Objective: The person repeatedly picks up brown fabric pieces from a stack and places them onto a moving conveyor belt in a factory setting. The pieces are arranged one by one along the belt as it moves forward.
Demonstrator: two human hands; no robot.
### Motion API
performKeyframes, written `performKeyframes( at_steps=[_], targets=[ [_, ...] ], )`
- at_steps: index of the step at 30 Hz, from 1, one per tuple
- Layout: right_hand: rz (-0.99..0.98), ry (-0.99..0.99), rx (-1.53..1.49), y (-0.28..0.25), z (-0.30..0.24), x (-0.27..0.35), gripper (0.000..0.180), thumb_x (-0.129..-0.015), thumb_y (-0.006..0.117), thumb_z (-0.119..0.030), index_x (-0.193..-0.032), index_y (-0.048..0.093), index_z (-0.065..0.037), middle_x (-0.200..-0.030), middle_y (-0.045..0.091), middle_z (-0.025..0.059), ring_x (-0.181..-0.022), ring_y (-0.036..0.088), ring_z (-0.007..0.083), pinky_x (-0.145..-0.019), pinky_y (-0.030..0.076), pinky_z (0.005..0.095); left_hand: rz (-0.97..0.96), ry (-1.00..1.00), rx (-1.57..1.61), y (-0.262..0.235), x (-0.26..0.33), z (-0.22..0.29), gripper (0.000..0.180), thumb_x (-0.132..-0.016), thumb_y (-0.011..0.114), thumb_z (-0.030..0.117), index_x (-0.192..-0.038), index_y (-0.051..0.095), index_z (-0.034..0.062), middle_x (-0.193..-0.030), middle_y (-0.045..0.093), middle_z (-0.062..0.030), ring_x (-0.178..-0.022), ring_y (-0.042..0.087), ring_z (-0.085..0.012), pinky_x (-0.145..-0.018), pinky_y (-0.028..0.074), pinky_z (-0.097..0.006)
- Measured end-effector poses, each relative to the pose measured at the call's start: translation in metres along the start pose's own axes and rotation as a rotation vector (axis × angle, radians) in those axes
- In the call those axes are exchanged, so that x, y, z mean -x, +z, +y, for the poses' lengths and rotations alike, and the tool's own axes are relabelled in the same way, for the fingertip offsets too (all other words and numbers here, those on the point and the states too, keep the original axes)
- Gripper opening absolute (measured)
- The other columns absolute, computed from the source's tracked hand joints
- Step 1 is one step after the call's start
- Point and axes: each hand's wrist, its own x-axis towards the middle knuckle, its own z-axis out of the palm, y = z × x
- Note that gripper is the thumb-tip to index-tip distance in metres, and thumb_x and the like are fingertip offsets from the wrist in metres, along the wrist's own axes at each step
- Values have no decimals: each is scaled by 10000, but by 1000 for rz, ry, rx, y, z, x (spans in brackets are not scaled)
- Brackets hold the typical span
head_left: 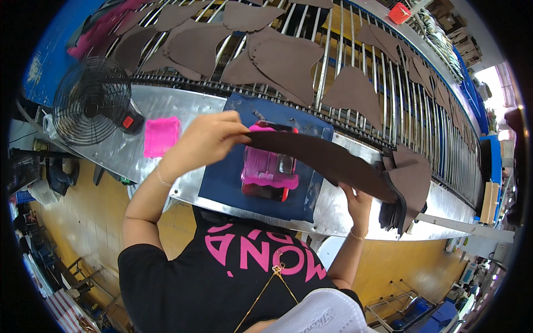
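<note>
Large pink block capitals (259, 256) run across a black shirt (161, 283), below and between the left hand (208, 139) and the right hand (358, 204); a second pink row (220, 228), nearer the hands, shows only in part. Below the right hand and to its left, a white cloth (302, 315) carries small, slanting grey script (323, 318).

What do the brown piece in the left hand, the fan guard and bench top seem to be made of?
Brown piece: matte, possibly leather or an imitation; it bends as a thin sheet. Fan guard: probably dark-coated metal, from its thin, curved wires. Bench top: likely bare metal, by its silvery shine.
</note>
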Motion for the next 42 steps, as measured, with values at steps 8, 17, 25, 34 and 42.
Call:
performKeyframes(
  at_steps=[8,17,25,34,42],
  targets=[
    [-42,269,263,-136,-10,53,100,-755,686,-19,-746,604,37,-717,618,87,-666,562,205,-652,438,314,-141,417,-73,52,-68,51,108,-748,696,187,-710,659,93,-845,501,-54,-833,554,-227,-586,494,-353],
    [568,377,-458,-110,0,-27,368,-926,598,-131,-1206,453,58,-623,438,-11,-454,403,51,-412,318,199,355,261,23,8,-106,51,486,-776,728,279,-1208,551,140,-980,507,-88,-790,573,-236,-606,489,-324],
    [395,448,-958,-21,116,-172,271,-949,550,-139,-1187,440,-75,-749,539,-8,-548,564,80,-477,482,217,545,-283,367,-30,-18,-37,516,-836,691,122,-1313,496,99,-977,479,-11,-598,375,-31,-545,350,-178],
    [354,667,-957,29,200,-242,357,-951,519,-110,-1275,376,-61,-866,542,52,-634,612,154,-529,538,279,644,-618,438,-35,54,-74,518,-868,662,132,-1345,462,111,-991,479,-2,-606,362,-20,-549,344,-158],
    [525,676,-770,18,169,-219,452,-846,701,-328,-1049,410,-48,-704,544,57,-516,578,142,-423,494,238,594,-553,349,-33,40,-74,577,-861,675,158,-1375,418,119,-1000,477,-14,-598,357,-25,-546,348,-165]
  ],
)
